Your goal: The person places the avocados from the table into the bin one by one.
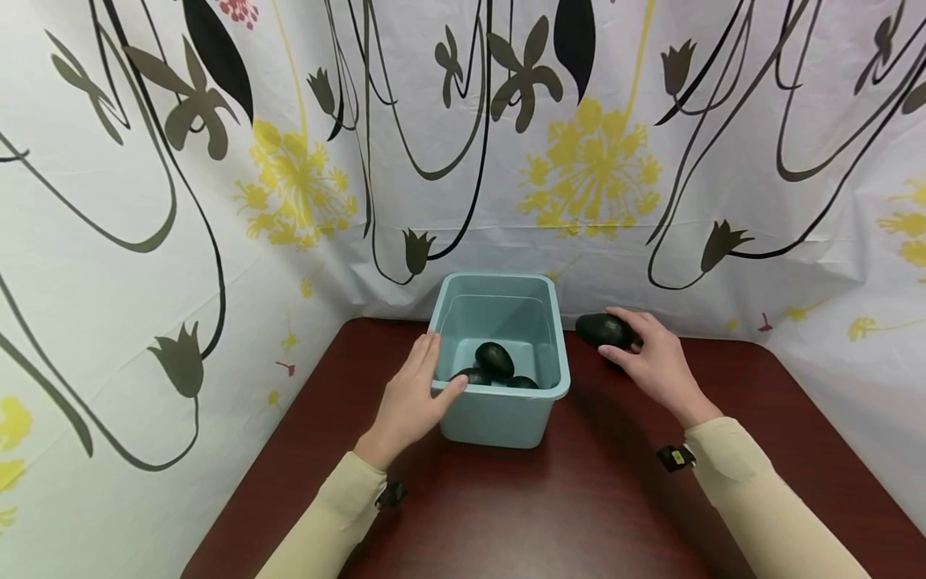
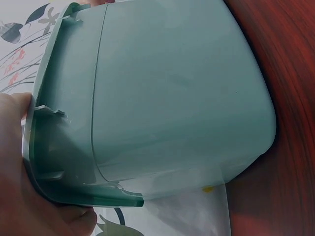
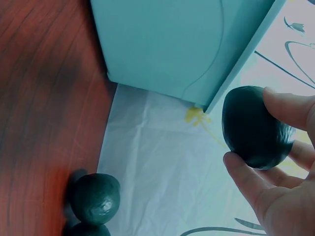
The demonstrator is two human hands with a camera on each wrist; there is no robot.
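My right hand (image 1: 654,362) holds a dark green avocado (image 1: 602,329) between thumb and fingers, above the table and to the right of the bin. In the right wrist view the avocado (image 3: 253,129) shows against the pale cloth. My left hand (image 1: 412,402) rests on the near left corner of a light blue plastic bin (image 1: 499,418). Its fingers lie fairly straight along the left rim, with the thumb over the front rim. Inside the bin sits an avocado (image 1: 495,359), with two more partly hidden behind the front rim.
Another avocado (image 3: 96,199) lies on the table near its back edge, with part of one more below it in the right wrist view. The dark red wooden table (image 1: 477,515) meets a floral cloth (image 1: 463,193) hanging at the back and sides.
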